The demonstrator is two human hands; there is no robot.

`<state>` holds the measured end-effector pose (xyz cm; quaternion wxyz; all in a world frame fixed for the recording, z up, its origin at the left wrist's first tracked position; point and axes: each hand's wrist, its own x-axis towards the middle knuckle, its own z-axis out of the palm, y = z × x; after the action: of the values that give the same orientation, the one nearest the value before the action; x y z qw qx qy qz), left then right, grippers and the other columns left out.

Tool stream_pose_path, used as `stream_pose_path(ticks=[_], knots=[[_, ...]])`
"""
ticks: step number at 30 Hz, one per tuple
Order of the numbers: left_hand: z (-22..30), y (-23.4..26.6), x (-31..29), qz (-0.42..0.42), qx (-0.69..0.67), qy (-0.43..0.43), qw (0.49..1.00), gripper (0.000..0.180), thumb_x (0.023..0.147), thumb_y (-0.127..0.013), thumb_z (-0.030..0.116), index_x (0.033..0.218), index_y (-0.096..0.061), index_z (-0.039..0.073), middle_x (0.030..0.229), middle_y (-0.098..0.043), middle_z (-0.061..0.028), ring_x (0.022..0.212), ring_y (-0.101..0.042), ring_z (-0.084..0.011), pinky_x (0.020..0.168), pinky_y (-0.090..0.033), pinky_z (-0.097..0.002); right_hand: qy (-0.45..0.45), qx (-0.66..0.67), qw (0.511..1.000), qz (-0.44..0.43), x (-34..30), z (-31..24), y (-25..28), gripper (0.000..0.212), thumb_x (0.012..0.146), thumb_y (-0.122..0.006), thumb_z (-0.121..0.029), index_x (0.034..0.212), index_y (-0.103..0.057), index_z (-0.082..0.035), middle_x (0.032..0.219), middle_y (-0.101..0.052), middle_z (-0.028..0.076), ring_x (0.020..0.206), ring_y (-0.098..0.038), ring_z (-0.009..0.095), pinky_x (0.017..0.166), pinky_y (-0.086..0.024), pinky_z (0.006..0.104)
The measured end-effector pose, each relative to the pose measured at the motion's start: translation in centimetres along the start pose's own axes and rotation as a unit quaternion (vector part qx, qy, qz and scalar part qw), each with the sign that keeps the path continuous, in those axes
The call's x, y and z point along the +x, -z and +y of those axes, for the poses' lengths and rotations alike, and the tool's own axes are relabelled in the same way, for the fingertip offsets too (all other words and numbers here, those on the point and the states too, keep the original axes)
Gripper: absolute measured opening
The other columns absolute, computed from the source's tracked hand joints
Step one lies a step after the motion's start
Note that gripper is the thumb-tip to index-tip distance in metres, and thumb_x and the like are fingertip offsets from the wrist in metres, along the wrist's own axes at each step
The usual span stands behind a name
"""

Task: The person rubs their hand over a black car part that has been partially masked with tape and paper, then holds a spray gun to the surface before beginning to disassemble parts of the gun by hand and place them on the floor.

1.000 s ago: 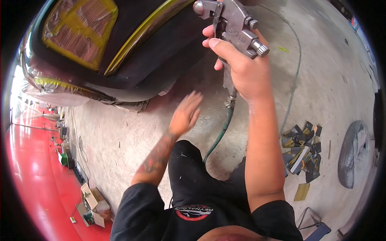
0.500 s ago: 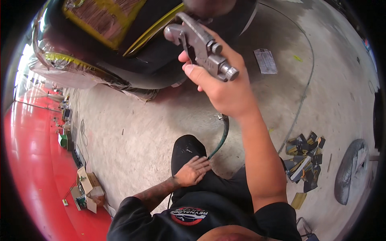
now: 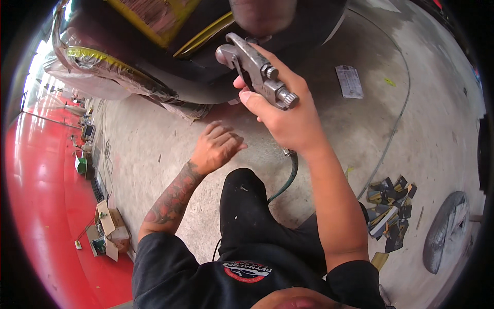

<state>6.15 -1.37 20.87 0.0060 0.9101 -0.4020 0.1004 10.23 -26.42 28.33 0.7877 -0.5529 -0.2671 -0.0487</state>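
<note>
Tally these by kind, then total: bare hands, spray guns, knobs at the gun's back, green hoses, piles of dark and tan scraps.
Bare hands, left hand and right hand: 2
Spray gun: 1
Knobs: 2
Green hose: 1
Pile of scraps: 1
Total: 7

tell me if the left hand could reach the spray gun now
Probably yes: the left hand is below and left of the spray gun in view, with nothing seen between them, though the right hand is wrapped around its handle.
</note>
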Motion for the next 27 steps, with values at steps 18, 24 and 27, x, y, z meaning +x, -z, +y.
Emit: stream_pose_path(ticks=[18, 24, 27], knots=[[-9.7, 9.4, 3.3, 0.202, 0.374, 0.221, 0.878, 0.077, 0.094, -0.062, 0.044, 0.154, -0.034, 0.003, 0.162, -0.030, -0.0144, 0.150, -0.027, -0.0348, 0.116, -0.022, -0.0619, -0.004, 0.053, 0.998, -0.028, 0.5, 0.1, -3.7, 0.055, 0.086, -0.059, 0.000, 0.140, -0.053, -0.006, 0.102, -0.070, 0.012, 0.089, -0.068, 0.016, 0.081, -0.056, 0.0304], [-11.5, 12.3, 5.7, 0.253, 0.424, 0.224, 0.840, 0.076, 0.097, -0.056, 0.049, 0.155, -0.033, 0.006, 0.165, -0.024, -0.0141, 0.153, -0.019, -0.0364, 0.117, -0.015, -0.0643, 0.026, 0.062, 0.998, -0.019, 0.7, 0.1, -4.7, 0.055, 0.085, -0.061, 0.000, 0.139, -0.053, -0.006, 0.103, -0.071, 0.013, 0.091, -0.070, 0.018, 0.083, -0.056, 0.0313], [-10.9, 11.3, 6.0, 0.239, 0.449, 0.226, 0.831, 0.072, 0.099, -0.052, 0.047, 0.155, -0.033, 0.006, 0.167, -0.018, -0.0137, 0.155, -0.012, -0.0355, 0.117, -0.009, -0.0671, 0.017, 0.050, 0.998, -0.022, 0.8, 0.1, -4.7, 0.056, 0.085, -0.061, 0.000, 0.140, -0.053, -0.006, 0.102, -0.070, 0.012, 0.092, -0.070, 0.017, 0.084, -0.056, 0.0313]])
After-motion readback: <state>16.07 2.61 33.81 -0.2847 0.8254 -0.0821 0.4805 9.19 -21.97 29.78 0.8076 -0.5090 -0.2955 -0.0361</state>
